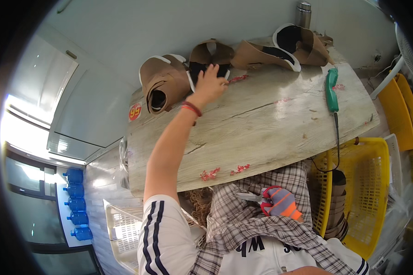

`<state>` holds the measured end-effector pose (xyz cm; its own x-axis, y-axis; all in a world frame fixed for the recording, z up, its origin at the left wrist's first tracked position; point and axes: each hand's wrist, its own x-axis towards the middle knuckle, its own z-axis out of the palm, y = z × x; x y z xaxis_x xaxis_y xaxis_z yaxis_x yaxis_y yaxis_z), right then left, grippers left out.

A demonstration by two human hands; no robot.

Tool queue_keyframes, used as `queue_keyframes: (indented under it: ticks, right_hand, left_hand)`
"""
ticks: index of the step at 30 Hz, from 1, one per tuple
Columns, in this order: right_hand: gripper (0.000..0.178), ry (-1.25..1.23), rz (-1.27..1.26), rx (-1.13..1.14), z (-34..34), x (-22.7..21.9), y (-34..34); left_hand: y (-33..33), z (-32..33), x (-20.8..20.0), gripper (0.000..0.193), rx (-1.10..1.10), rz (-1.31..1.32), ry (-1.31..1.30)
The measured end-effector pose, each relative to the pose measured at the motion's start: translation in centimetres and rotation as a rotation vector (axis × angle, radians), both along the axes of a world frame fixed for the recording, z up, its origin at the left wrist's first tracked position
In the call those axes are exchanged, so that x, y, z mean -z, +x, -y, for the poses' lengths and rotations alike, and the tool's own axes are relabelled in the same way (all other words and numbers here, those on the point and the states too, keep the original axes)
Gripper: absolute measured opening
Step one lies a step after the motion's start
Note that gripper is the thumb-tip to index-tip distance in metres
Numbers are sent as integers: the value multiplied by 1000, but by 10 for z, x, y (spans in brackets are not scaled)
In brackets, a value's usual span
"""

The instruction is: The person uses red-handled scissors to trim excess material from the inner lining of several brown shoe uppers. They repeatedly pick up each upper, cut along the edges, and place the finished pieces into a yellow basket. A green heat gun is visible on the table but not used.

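Observation:
My left hand [209,85], bare with a red band at the wrist, reaches across the table. Its fingers are stretched out over a curved brown piece [219,51] with a black inside and white edge. Whether the fingertips touch it I cannot tell. To its left lies a rolled brown piece [169,85], and to its right a flatter brown piece [257,54] and another black-lined one [314,48]. On my lap rest scissors [250,196] with red about their handles, against a grey and orange striped thing [282,205], maybe cloth. No bare right hand shows.
The pale wooden table [252,133] carries a green corded hand tool [332,90] at the right. A steel flask [303,14] stands behind the brown pieces. Beside me are a yellow basket [369,197] holding stacked brown pieces, and a white basket [124,229]. The tool's cord [337,137] hangs over the edge.

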<state>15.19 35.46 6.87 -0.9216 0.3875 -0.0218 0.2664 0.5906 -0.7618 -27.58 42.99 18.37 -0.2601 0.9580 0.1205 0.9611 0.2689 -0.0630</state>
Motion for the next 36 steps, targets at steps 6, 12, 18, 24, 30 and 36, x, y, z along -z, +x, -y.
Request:
queue_keyframes:
  ticks: [6,12,18,24,30,36]
  right_hand:
    - [21,-51,-48,33,4,-4,5]
    - [18,-228,-194,180,12,-8,5]
    - [23,-1158,-510,478,3,19,0]
    - [41,-1295,-353,677,-27,-9,-8]
    - [39,-1051,-486,440,-56,1,-18]
    - [63,-521,-356,605,-53,-11,-44]
  left_hand:
    - [-9,-24,86,44,-253,-124,-1]
    - [72,-41,60,34,-2,-38,15]
    - [166,-6,34,20,36,217,-28]
    - [217,64,3,23,-163,640,-50]
    - [273,160,-9,25,-142,1213,744]
    - [173,237,54,38,-731,771,1136]
